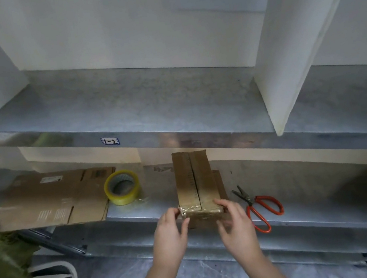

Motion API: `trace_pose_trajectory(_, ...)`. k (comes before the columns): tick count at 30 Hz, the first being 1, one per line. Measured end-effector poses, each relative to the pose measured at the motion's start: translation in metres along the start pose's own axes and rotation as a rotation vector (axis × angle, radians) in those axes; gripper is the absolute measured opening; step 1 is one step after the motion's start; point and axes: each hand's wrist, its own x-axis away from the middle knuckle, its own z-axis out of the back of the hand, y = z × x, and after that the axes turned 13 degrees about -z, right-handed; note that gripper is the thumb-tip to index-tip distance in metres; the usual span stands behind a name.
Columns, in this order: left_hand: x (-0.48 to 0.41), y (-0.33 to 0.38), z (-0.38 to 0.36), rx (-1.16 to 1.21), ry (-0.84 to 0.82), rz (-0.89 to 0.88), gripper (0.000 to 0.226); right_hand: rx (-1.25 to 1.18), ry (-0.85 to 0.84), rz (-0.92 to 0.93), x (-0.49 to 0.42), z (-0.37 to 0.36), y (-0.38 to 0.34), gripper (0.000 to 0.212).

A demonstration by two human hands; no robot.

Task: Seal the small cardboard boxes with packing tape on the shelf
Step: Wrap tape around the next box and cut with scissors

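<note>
At the lower centre of the frame, the left hand (171, 232) and the right hand (235, 222) hold the near end of the small cardboard box (195, 180), each with fingers curled over a taped top corner and thumb against the front face. The box lies lengthwise on the lower metal shelf (306, 193), centre frame. Red-handled scissors (260, 208) lie just right, and a roll of packing tape (122, 190) and flattened cardboard (50, 200) sit further left.

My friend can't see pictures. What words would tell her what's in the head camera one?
The left hand and right hand hold the near end of a small cardboard box on a metal shelf, where clear tape wraps it. A tape roll sits to its left, red-handled scissors to its right.
</note>
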Motion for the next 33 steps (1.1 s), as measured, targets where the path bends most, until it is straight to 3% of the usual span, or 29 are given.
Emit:
trace_pose_trajectory(4, -0.011, -0.021, 0.027, 0.054, -0.280, -0.052, 0.043, 0.048, -0.174, -0.035, -0.014, 0.022, 0.003, 0.078)
trace_pose_trajectory(6, -0.025, -0.027, 0.047, 0.108, -0.428, -0.090, 0.054, 0.061, -0.246, -0.037, -0.026, 0.034, -0.001, 0.074)
trace_pose_trajectory(9, -0.044, -0.030, 0.058, 0.120, -0.494, -0.216, 0.074, 0.076, -0.287, -0.024, -0.040, 0.040, -0.006, 0.058)
trace_pose_trajectory(14, -0.049, -0.029, 0.037, -0.004, -0.391, -0.387, 0.062, 0.052, -0.361, -0.075, -0.044, 0.042, 0.002, 0.055)
trace_pose_trajectory(17, -0.043, -0.028, 0.021, -0.055, -0.268, -0.422, 0.055, -0.016, -0.218, -0.128, -0.037, 0.033, 0.004, 0.049)
trace_pose_trajectory(23, -0.025, -0.013, 0.009, 0.316, -0.232, -0.164, 0.063, 0.004, 0.032, -0.133, -0.001, -0.002, 0.004, 0.049)
trace_pose_trajectory(27, 0.000, -0.004, -0.007, 0.387, -0.198, -0.136, 0.076, -0.015, 0.088, -0.138, 0.008, -0.014, -0.002, 0.067)
trace_pose_trajectory(31, -0.022, -0.011, 0.014, 0.486, -0.259, -0.097, 0.071, -0.033, 0.059, -0.146, 0.004, -0.025, -0.013, 0.093)
trace_pose_trajectory(33, -0.051, -0.018, 0.031, 0.295, -0.377, -0.146, 0.078, -0.010, 0.067, -0.171, 0.000, -0.033, -0.018, 0.094)
